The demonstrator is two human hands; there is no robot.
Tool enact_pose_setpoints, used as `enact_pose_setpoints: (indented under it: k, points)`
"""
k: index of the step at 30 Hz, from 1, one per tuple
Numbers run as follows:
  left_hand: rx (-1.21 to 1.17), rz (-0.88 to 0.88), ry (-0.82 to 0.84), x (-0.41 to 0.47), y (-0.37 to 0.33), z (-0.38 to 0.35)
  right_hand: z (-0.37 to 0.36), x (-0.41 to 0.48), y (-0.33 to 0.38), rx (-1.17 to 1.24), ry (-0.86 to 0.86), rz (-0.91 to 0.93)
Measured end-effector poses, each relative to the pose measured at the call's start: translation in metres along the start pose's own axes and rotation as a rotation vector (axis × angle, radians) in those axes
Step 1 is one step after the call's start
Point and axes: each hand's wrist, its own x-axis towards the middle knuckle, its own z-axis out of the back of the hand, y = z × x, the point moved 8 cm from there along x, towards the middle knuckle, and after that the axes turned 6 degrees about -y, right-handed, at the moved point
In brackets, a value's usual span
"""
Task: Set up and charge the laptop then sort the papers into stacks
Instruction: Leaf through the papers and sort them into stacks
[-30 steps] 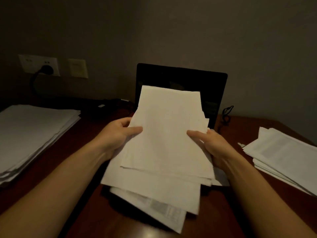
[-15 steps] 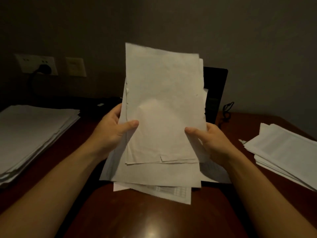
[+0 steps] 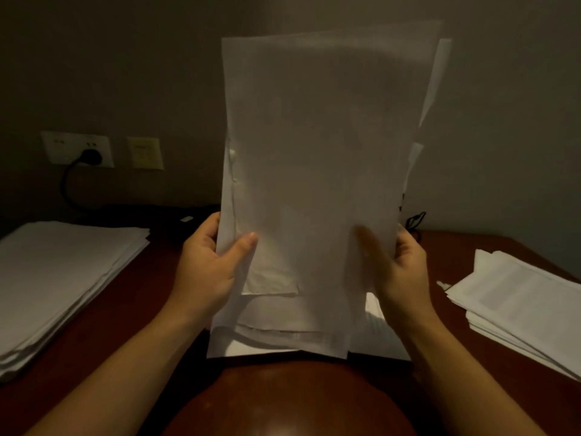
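Papers (image 3: 314, 152) lifted upright, left hand (image 3: 204, 272), right hand (image 3: 401, 275) gripping

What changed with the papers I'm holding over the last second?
The bundle of papers rose and tipped from a low slant to nearly upright, so its top now sits far higher in view. The left hand and right hand kept holding its lower sides, thumbs in front. The left stack, the right stack and the wall plug stayed put.

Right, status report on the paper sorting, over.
Both busy: left grip and right grip hold the paper sheaf upright, low on its sides. On the desk, left stack and right stack. Nothing in the way.
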Motion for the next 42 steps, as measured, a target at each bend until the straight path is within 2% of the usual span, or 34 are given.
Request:
enact_pose_setpoints:
  k: [5,10,21,26,31,36,39,42]
  points:
    - [-0.053,0.012,-0.051,-0.002,-0.002,0.002,0.006,0.003,0.002,-0.102,-0.037,0.054]
    - [-0.103,0.023,-0.062,-0.001,-0.003,0.003,0.003,0.002,0.000,-0.094,-0.018,0.041]
    - [-0.112,-0.020,0.011,0.010,-0.012,-0.004,0.000,0.005,0.006,-0.015,0.031,0.049]
    - [-0.058,-0.019,0.057,0.007,0.002,-0.006,0.005,0.007,-0.001,-0.098,0.010,0.062]
    - [-0.015,0.000,-0.019,0.007,0.008,-0.005,-0.003,0.005,-0.014,-0.187,0.114,0.031]
    - [-0.074,-0.012,-0.062,0.008,0.007,-0.006,-0.017,-0.001,-0.033,-0.247,0.283,-0.130]
    - [-0.051,-0.033,-0.058,0.008,0.008,-0.002,-0.007,0.004,-0.028,-0.322,0.191,-0.073]
    - [-0.109,-0.016,-0.019,0.010,0.007,-0.001,0.004,0.008,-0.014,-0.295,0.071,0.036]
